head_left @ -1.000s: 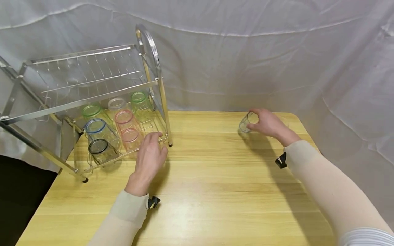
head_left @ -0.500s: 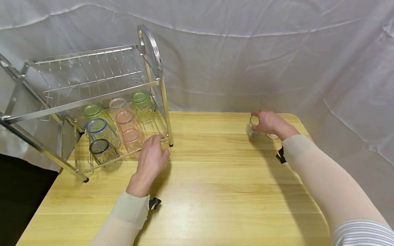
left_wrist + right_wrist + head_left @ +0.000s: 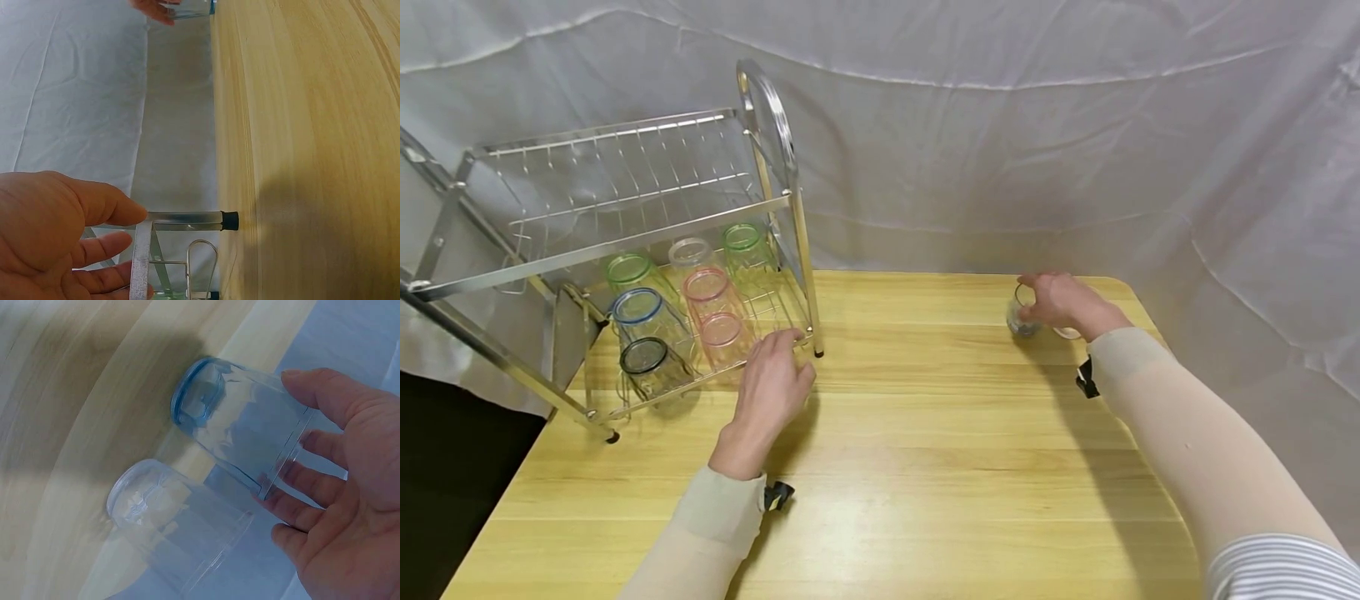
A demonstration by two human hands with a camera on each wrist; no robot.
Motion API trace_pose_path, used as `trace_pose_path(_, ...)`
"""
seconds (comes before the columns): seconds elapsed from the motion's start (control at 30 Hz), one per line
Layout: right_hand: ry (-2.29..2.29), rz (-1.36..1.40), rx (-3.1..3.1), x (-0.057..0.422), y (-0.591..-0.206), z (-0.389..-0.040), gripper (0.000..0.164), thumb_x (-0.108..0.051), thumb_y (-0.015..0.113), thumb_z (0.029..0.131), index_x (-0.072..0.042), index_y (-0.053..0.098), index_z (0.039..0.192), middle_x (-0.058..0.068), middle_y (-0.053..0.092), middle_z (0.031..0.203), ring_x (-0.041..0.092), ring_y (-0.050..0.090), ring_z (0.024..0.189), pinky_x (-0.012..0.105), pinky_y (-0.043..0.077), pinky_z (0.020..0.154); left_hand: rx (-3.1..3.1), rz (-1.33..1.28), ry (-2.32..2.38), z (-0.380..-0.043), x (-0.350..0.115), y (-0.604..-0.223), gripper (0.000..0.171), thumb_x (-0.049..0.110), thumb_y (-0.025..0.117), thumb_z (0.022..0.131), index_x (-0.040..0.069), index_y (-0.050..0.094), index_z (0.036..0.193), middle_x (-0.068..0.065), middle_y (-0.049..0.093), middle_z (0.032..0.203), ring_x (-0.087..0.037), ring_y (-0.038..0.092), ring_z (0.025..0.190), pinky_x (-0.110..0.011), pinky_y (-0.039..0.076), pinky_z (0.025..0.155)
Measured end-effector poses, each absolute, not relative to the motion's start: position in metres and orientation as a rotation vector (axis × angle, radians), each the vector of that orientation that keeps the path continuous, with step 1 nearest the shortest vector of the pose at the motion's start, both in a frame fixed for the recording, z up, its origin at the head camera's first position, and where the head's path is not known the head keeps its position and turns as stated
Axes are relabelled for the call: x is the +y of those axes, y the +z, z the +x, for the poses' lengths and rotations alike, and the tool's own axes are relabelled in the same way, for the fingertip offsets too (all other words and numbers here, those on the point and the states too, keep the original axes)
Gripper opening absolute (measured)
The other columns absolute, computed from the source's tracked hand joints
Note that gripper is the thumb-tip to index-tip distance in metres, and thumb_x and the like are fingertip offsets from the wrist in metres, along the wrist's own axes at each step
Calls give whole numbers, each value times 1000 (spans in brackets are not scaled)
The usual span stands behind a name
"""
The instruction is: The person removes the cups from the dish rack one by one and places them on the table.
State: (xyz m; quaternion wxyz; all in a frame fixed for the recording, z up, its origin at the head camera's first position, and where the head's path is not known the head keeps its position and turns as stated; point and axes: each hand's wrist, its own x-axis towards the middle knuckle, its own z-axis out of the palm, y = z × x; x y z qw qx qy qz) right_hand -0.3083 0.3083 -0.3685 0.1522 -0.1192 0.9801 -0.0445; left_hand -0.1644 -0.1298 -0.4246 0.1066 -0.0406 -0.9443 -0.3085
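Note:
My right hand grips a blue-tinted clear tumbler near its rim, thumb on one side and fingers on the other. The tumbler's base is down on the table. Beside it stands a second clear tumbler, mostly covered by the hand in the head view. At the left, my left hand holds the lower front rail of a two-tier metal dish rack, close to its right leg. In the left wrist view the thumb presses near the rack leg, with the fingers behind the rail.
Several tumblers stand upside down on the rack's lower tier, among them a blue one, a black one and a pink one. The upper tier has wire slots. A pale curtain hangs behind the wooden table.
My right hand has moved a little to the right and brought the tumbler from tilted to more upright beside the other one. The left hand has stayed at the rack.

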Motion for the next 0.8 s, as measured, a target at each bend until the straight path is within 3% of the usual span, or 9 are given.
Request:
trace_pose_path(0.27, -127, -362, 2824, 312, -369, -309, 82, -36, 69, 97, -2, 33, 163, 35, 37, 161, 58, 38, 145, 71, 34, 118, -2800, -115, -915, -164, -129, -424, 46, 8, 61, 95, -3, 58, 140, -27, 60, 142, -47, 52, 138, -56, 25, 129)
trace_pose_path(0.8, -91, -379, 2806, 317, -368, -311, 81, -30, 71, 95, 0, 35, 161, 37, 34, 161, 59, 34, 146, 71, 34, 117, -2808, -124, -895, -165, -130, -425, 46, 6, 64, 94, -2, 59, 139, -27, 62, 139, -47, 53, 137, -57, 24, 129)
